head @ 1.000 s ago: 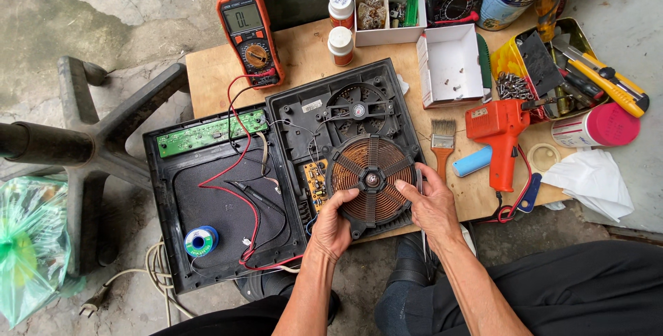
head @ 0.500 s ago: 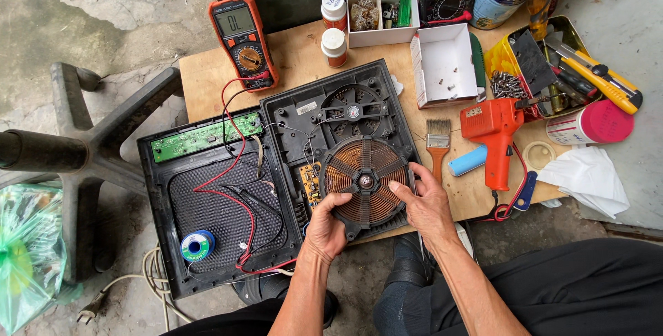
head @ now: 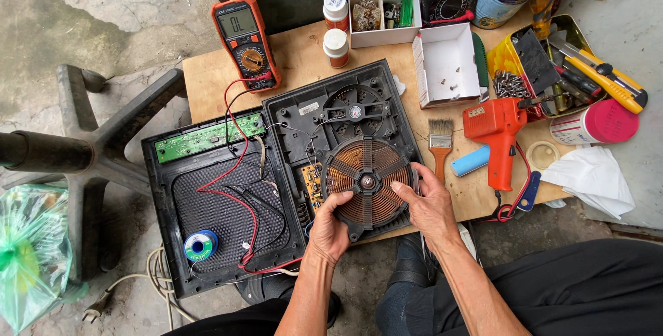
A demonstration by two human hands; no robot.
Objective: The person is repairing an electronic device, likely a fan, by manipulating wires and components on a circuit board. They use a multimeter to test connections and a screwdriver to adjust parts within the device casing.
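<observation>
An opened induction cooker lies on a wooden board [head: 297, 53]. Its black base [head: 304, 129] holds a fan [head: 354, 111] and a round copper coil [head: 366, 183]. My left hand [head: 330, 229] grips the coil's lower left rim. My right hand [head: 429, 201] grips its right rim. The coil sits over the base's near half. To the left, the flipped top cover [head: 214, 225] carries a green circuit board [head: 207, 138], red and black probe leads [head: 231, 194] and a blue solder spool [head: 200, 245].
An orange multimeter [head: 247, 42] sits at the board's far left. A paintbrush [head: 440, 144], orange heat gun [head: 498, 136], white open box [head: 449, 63], two small bottles [head: 335, 29], a tool tin [head: 552, 66] and a rag [head: 597, 178] crowd the right. A chair base [head: 90, 163] stands left.
Both hands stay on the coil. My left hand has shifted slightly along the lower rim, and the coil has turned a little under my fingers.
</observation>
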